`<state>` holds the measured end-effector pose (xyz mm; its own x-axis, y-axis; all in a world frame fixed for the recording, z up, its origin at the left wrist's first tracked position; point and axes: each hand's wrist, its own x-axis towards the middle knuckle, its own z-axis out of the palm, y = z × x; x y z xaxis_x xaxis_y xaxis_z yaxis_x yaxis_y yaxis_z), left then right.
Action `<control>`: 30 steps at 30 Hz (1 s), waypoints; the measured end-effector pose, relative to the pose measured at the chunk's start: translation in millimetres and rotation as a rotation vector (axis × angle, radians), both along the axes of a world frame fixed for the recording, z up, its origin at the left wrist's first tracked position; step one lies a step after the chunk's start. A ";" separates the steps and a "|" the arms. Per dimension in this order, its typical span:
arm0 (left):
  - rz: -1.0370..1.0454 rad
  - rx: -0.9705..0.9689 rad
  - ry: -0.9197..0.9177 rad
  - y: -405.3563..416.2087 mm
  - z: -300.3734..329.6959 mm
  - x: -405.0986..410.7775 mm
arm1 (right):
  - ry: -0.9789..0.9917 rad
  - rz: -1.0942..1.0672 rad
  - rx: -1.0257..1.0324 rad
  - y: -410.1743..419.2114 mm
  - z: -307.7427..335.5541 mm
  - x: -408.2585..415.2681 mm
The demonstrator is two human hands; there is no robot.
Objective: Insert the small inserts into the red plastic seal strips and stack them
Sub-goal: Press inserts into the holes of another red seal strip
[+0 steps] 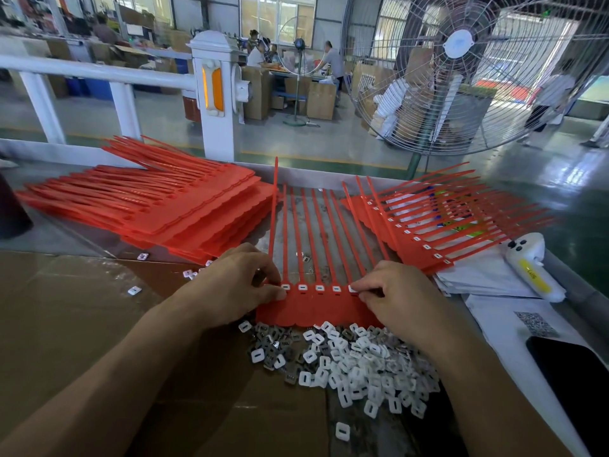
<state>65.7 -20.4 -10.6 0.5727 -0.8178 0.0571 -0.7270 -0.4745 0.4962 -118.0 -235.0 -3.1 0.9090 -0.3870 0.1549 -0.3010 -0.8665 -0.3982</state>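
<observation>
Red seal strip sheet lies at centre frame on the counter, tails running up-frame. Five white inserts are seated along its head row. Left hand pinches the sheet's left end; right hand pinches an insert into place. Finished stack sits upper right, unfilled stack upper left, loose inserts below: plenty left, I'd judge.
</observation>
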 end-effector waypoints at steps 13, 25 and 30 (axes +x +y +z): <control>0.005 -0.018 0.004 -0.4 -2.8 0.2 | 0.217 -0.033 -0.310 26.8 21.0 6.0; 0.007 -0.016 0.001 0.0 -1.5 -0.6 | 0.061 0.006 0.023 5.2 8.0 -5.3; 0.008 -0.017 0.009 -0.6 -1.1 0.6 | 0.047 0.042 0.254 -2.5 10.4 -12.2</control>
